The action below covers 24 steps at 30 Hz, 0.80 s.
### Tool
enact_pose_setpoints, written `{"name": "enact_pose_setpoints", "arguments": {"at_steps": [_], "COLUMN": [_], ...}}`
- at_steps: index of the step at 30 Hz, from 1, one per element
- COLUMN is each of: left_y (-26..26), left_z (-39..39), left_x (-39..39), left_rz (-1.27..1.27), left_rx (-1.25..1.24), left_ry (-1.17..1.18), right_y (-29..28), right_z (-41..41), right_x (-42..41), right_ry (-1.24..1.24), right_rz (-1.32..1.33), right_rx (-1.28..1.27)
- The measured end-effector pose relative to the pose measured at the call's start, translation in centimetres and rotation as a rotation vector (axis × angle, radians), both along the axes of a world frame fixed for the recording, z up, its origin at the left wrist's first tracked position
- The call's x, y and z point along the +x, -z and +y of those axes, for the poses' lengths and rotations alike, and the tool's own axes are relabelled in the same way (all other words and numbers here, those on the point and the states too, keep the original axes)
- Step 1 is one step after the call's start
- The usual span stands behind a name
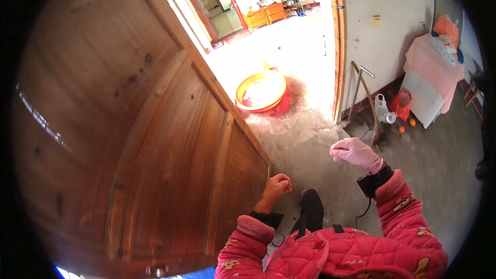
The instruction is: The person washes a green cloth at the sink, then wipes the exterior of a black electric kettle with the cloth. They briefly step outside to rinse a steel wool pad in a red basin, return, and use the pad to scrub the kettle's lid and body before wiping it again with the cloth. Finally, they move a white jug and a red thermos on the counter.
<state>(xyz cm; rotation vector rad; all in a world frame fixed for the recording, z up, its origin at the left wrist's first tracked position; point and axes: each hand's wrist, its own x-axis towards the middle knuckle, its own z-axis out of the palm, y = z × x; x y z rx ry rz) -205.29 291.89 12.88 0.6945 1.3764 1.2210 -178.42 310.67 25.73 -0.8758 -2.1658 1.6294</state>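
Observation:
My left hand (277, 188), bare, is beside the free edge of a brown wooden door (174, 143), its fingers curled in and nothing seen in them. Further right and forward, my right hand (354, 153) wears a pale pink glove and hangs over the concrete floor. Its fingers are bent towards the thumb, and I see no object between them. Both wrists carry a black strap with a small box and a cable, below pink quilted sleeves. Past the doorway stands a round basin (260, 91) with a yellow rim, partly washed out by bright light.
A dustpan (355, 128) and a broom (375, 135) lean by the right door frame (338, 46). Beyond them are a white plastic bag (381, 108), a red bag (402, 104), oranges (412, 122) and a table with a pink cloth (434, 60). Orange cabinets (275, 12) stand beyond the doorway.

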Motion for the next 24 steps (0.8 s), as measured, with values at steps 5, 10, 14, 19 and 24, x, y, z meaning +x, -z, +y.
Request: {"name": "enact_pose_setpoints", "arguments": {"at_steps": [5,10,14,19,24], "left_y": [0.8,-0.5,0.6,3.3,2.8], "left_z": [16.7,32.7,43.7,55.6,62.9], "left_x": [-9.8,-15.9,-19.3,-26.6,-33.6], "left_rz": [0.069,0.016,0.046,0.009,-0.027], "left_rx": [-0.007,0.06,-0.067,-0.068,-0.112], "left_ry": [-0.053,-0.113,0.058,-0.157,-0.394], "right_y": [-0.7,-2.1,0.1,5.5,8.6], "right_z": [17.0,31.4,43.5,60.8,74.8], "right_x": [-7.8,-13.0,-16.9,-26.6,-41.3], "right_ry": [0.015,0.164,0.172,0.096,-0.133], "right_rz": [-0.192,-0.04,0.007,0.026,0.054], "right_rx": [-0.049,-0.055,-0.057,-0.15,-0.242]}}
